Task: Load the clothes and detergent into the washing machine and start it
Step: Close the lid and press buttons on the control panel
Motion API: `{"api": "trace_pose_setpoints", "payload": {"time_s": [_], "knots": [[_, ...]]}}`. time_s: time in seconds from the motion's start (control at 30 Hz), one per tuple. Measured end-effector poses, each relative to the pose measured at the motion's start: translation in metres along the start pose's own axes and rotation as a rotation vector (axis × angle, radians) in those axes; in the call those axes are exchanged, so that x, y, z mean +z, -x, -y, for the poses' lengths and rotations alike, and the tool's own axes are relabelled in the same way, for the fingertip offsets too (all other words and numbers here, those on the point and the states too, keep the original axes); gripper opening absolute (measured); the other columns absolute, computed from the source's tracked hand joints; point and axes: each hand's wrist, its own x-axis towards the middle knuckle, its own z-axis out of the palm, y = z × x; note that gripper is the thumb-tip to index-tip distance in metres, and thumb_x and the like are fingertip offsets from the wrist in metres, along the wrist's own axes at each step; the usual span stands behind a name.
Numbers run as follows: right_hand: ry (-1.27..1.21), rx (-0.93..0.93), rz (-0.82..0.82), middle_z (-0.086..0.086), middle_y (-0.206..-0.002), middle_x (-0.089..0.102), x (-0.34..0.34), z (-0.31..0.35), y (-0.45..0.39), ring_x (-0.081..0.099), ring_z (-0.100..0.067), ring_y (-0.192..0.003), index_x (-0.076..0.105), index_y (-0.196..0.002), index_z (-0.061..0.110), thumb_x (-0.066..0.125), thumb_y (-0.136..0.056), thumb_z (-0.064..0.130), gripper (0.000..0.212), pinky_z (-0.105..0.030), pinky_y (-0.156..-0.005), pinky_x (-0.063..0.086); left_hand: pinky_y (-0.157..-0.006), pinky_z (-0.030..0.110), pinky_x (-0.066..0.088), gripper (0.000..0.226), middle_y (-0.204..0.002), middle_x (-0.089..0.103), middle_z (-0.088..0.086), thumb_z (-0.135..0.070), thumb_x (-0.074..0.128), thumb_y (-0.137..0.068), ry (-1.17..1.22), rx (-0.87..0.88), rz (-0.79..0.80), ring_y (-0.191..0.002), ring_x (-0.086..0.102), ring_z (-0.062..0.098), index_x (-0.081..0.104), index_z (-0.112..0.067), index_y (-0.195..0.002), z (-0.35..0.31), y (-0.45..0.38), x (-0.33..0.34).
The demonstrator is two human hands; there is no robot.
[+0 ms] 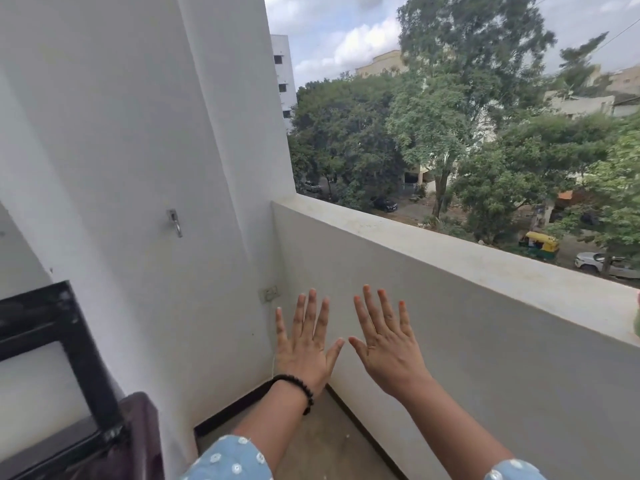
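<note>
- The left hand [306, 344] is held up in the air with its back to the camera, all five fingers straight and spread wide, holding nothing.
- The right hand [384, 341] is raised just beside it in the same way, fingers splayed and empty; the two thumb tips point toward each other and nearly meet, without touching.
- A black bead bracelet [298, 388] circles the left wrist, and pale blue sleeves [230, 460] with small white flowers cover both forearms near the bottom edge.
- Landmark: the grey parapet wall [485, 341] of a balcony. Both hands hover in front of its inner face, close to the corner where it joins the white side wall [121, 133].
- A small metal hook [175, 222] is fixed to that white wall, above and to the left of the parapet's near end; a small socket plate [270, 292] sits lower, just left of the corner.
- Far left of the parapet, a black frame [65, 344] and a dark maroon object [138, 441] stand against the white wall (what the maroon thing is cannot be told).
- The brown floor [322, 441] runs along the parapet's foot.
- Beyond the parapet's top edge lie trees [450, 133], pale buildings, a street with parked cars and a yellow-topped auto-rickshaw [538, 242].
- No washing machine, clothes or detergent can be seen from this view, so their place cannot be told.
</note>
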Motion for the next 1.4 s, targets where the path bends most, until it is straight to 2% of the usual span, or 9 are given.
{"api": "trace_pose_setpoints", "payload": {"time_s": [0.13, 0.37, 0.5, 0.63, 0.83, 0.93, 1.07, 1.2, 1.4], "knots": [[-0.061, -0.050, 0.007, -0.005, -0.162, 0.015, 0.014, 0.051, -0.006, 0.005, -0.025, -0.149, 0.018, -0.155, 0.017, 0.028, -0.097, 0.054, 0.069, -0.052, -0.113, 0.012, -0.118, 0.058, 0.001, 0.073, -0.162, 0.016, 0.007, -0.060, 0.015, -0.097, -0.045, -0.074, -0.015, -0.149, 0.014, 0.024, 0.017, -0.016, -0.154, 0.048, 0.030, 0.003], [-0.169, -0.133, 0.016, -0.006, -0.162, 0.014, 0.028, 0.150, -0.015, 0.007, -0.026, -0.149, 0.009, -0.156, 0.020, 0.034, -0.093, 0.051, 0.075, -0.050, -0.117, 0.003, -0.118, 0.058, 0.003, 0.072, -0.162, 0.018, 0.010, -0.060, 0.005, -0.099, -0.084, -0.207, 0.029, -0.150, 0.011, 0.025, 0.013, -0.016, -0.155, 0.132, 0.088, -0.007], [-0.203, -0.196, 0.025, -0.006, -0.163, 0.013, 0.030, 0.206, -0.010, 0.009, -0.026, -0.149, 0.010, -0.156, 0.019, 0.025, -0.097, 0.052, 0.069, -0.050, -0.116, 0.006, -0.116, 0.059, 0.009, 0.073, -0.161, 0.023, 0.011, -0.060, 0.005, -0.099, -0.076, -0.281, 0.054, -0.148, 0.020, 0.025, 0.022, -0.015, -0.153, 0.168, 0.118, -0.013], [-0.224, -0.264, 0.047, -0.008, -0.163, 0.015, 0.035, 0.257, -0.004, 0.009, -0.025, -0.149, 0.018, -0.155, 0.018, 0.025, -0.097, 0.051, 0.067, -0.051, -0.115, 0.007, -0.116, 0.058, 0.009, 0.072, -0.161, 0.021, 0.010, -0.060, 0.017, -0.097, -0.114, -0.349, 0.047, -0.148, 0.019, 0.025, 0.024, -0.015, -0.153, 0.209, 0.158, -0.016], [-0.253, -0.357, 0.093, -0.009, -0.163, 0.013, 0.043, 0.346, 0.011, 0.004, -0.027, -0.149, 0.016, -0.155, 0.017, 0.031, -0.097, 0.051, 0.069, -0.053, -0.113, 0.009, -0.116, 0.059, 0.011, 0.073, -0.162, 0.020, 0.009, -0.058, 0.026, -0.095, -0.156, -0.474, 0.057, -0.149, 0.018, 0.025, 0.023, -0.014, -0.152, 0.272, 0.232, -0.023], [-0.297, -0.392, 0.123, -0.008, -0.162, 0.017, 0.042, 0.392, 0.021, 0.004, -0.026, -0.149, 0.017, -0.155, 0.018, 0.032, -0.096, 0.049, 0.069, -0.052, -0.113, 0.009, -0.116, 0.059, 0.012, 0.070, -0.162, 0.020, 0.009, -0.059, 0.016, -0.098, -0.171, -0.530, 0.092, -0.148, 0.020, 0.025, 0.023, -0.015, -0.152, 0.301, 0.269, -0.027], [-0.339, -0.473, 0.154, -0.009, -0.161, 0.018, 0.039, 0.448, 0.034, 0.005, -0.026, -0.149, 0.021, -0.154, 0.017, 0.034, -0.094, 0.050, 0.069, -0.050, -0.115, 0.002, -0.113, 0.059, 0.016, 0.071, -0.161, 0.021, 0.008, -0.059, 0.019, -0.097, -0.189, -0.600, 0.115, -0.148, 0.020, 0.025, 0.024, -0.016, -0.152, 0.337, 0.312, -0.035], [-0.366, -0.551, 0.181, -0.009, -0.160, 0.022, 0.038, 0.496, 0.049, 0.004, -0.028, -0.148, 0.022, -0.153, 0.017, 0.032, -0.094, 0.051, 0.068, -0.053, -0.113, 0.010, -0.114, 0.058, 0.014, 0.071, -0.162, 0.016, 0.009, -0.060, 0.021, -0.097, -0.207, -0.637, 0.123, -0.148, 0.018, 0.025, 0.023, -0.016, -0.153, 0.362, 0.355, -0.041], [-0.396, -0.649, 0.191, -0.010, -0.160, 0.023, 0.031, 0.534, 0.068, 0.013, -0.029, -0.147, 0.023, -0.152, 0.016, 0.032, -0.093, 0.047, 0.067, -0.053, -0.112, 0.014, -0.116, 0.057, 0.013, 0.071, -0.163, 0.006, 0.008, -0.059, 0.008, -0.100, -0.200, -0.737, 0.143, -0.148, 0.018, 0.026, 0.020, -0.014, -0.154, 0.371, 0.403, -0.044]]}}
